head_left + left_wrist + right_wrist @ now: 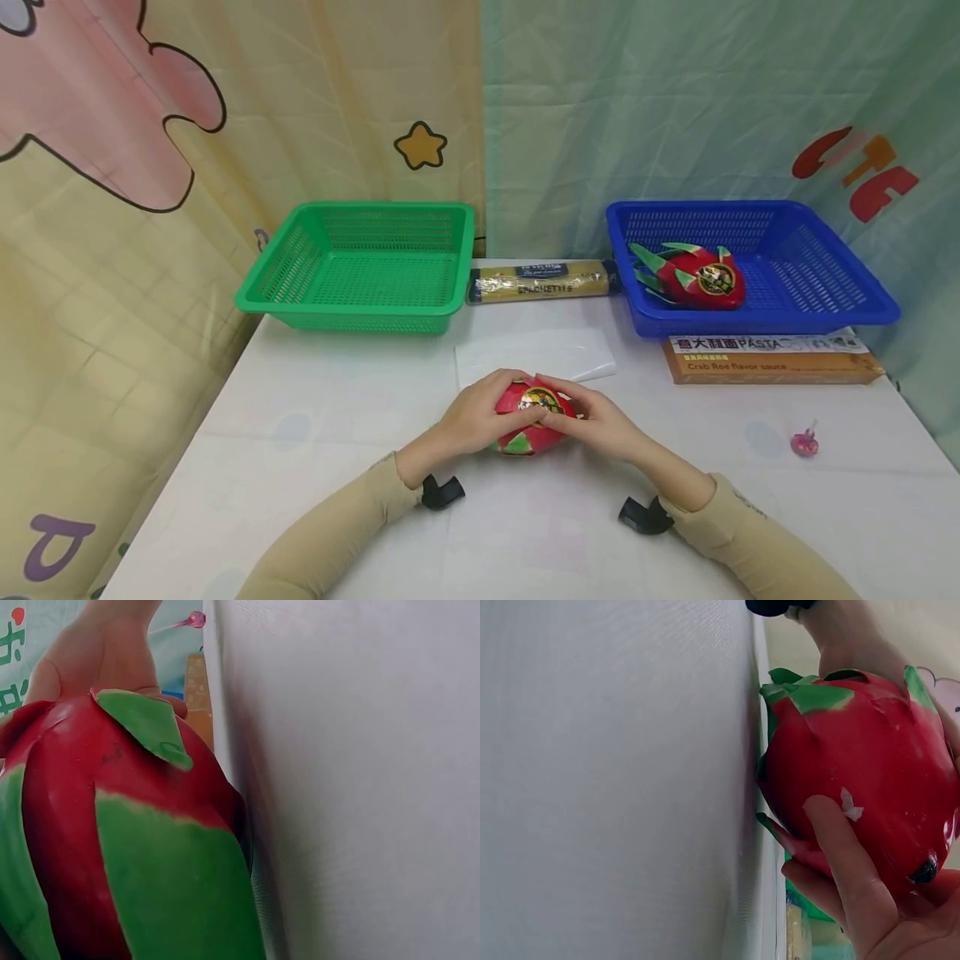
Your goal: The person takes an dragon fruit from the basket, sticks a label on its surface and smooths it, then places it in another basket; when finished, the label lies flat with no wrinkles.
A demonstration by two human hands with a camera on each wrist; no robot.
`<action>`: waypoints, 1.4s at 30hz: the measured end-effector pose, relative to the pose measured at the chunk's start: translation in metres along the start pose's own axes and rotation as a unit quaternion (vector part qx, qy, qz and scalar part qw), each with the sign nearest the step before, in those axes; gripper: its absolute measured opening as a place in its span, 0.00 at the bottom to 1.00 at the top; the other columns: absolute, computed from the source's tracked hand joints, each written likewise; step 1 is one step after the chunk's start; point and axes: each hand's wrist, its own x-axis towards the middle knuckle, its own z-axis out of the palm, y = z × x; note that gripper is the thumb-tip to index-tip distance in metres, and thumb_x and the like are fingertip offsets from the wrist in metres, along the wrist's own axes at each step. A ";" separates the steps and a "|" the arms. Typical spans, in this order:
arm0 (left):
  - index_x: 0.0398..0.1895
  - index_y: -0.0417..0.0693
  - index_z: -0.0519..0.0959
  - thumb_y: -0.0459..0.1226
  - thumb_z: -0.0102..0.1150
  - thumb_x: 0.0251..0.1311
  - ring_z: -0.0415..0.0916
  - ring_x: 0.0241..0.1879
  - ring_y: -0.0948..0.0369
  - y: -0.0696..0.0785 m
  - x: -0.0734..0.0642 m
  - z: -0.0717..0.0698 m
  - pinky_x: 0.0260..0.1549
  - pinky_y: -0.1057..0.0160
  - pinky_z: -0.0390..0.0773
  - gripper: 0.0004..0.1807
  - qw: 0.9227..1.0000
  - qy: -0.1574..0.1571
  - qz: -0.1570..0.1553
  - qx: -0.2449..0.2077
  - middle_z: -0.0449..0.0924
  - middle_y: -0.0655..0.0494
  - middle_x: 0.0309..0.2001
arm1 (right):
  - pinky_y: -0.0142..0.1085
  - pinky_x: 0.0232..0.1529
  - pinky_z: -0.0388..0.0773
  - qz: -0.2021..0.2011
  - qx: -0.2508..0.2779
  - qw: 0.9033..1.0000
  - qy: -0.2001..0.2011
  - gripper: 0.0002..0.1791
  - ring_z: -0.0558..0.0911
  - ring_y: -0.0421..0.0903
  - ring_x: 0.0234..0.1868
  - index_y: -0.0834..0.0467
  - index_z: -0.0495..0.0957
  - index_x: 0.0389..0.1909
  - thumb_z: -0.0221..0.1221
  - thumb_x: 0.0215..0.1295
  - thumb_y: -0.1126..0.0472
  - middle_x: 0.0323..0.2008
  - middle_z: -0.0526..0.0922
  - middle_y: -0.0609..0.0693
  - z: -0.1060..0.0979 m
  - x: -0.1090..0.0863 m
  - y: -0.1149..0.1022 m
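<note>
Both hands hold a red dragon fruit [536,435] with green scales and a gold-and-black sticker, low over the white table in the head view. My left hand [474,415] grips its left side, and my right hand [602,423] grips the right, thumbs nearly meeting across the sticker. The fruit's green scales [172,877] fill much of the left wrist view. In the right wrist view, fingers [847,862] of the right hand curl against the red skin, near a small whitish scuff and the fruit's dark tip.
A green basket [352,310] stands back left. The blue basket [825,308] at back right holds another dragon fruit [686,279]. Between them lies a spaghetti pack [543,287]. A pasta box [772,367], a clear plastic sheet [536,350] and a small pink wrapped candy [805,443] lie nearer.
</note>
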 end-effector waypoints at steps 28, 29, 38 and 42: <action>0.58 0.54 0.67 0.53 0.59 0.57 0.70 0.47 0.62 -0.002 0.006 -0.007 0.38 0.66 0.77 0.28 0.994 -0.062 -0.006 -0.095 0.70 0.60 0.51 | 0.51 0.56 0.69 0.018 0.035 0.999 0.009 0.30 0.65 0.60 0.62 0.58 0.59 0.69 0.52 0.69 0.54 0.66 0.63 0.60 0.004 0.001 -0.003; 0.58 0.54 0.67 0.54 0.57 0.59 0.70 0.47 0.63 -0.003 0.006 -0.008 0.39 0.66 0.77 0.27 0.994 -0.065 0.002 -0.093 0.70 0.60 0.51 | 0.50 0.56 0.70 0.018 0.035 0.999 0.009 0.30 0.65 0.60 0.62 0.58 0.60 0.69 0.51 0.69 0.54 0.66 0.63 0.61 0.004 0.000 -0.003; 0.60 0.51 0.66 0.51 0.39 0.69 0.68 0.48 0.64 -0.009 0.004 -0.011 0.45 0.64 0.74 0.23 0.993 -0.073 0.072 -0.058 0.69 0.59 0.52 | 0.40 0.47 0.76 0.028 0.053 0.998 -0.012 0.28 0.72 0.56 0.55 0.58 0.61 0.68 0.50 0.70 0.54 0.61 0.66 0.63 -0.002 0.001 -0.002; 0.61 0.49 0.65 0.47 0.32 0.72 0.67 0.50 0.64 -0.009 0.000 -0.013 0.47 0.63 0.72 0.21 0.992 -0.074 0.095 -0.029 0.68 0.57 0.53 | 0.41 0.50 0.73 0.011 0.069 0.997 -0.033 0.27 0.69 0.57 0.56 0.61 0.60 0.68 0.46 0.71 0.57 0.61 0.65 0.64 -0.005 0.000 -0.003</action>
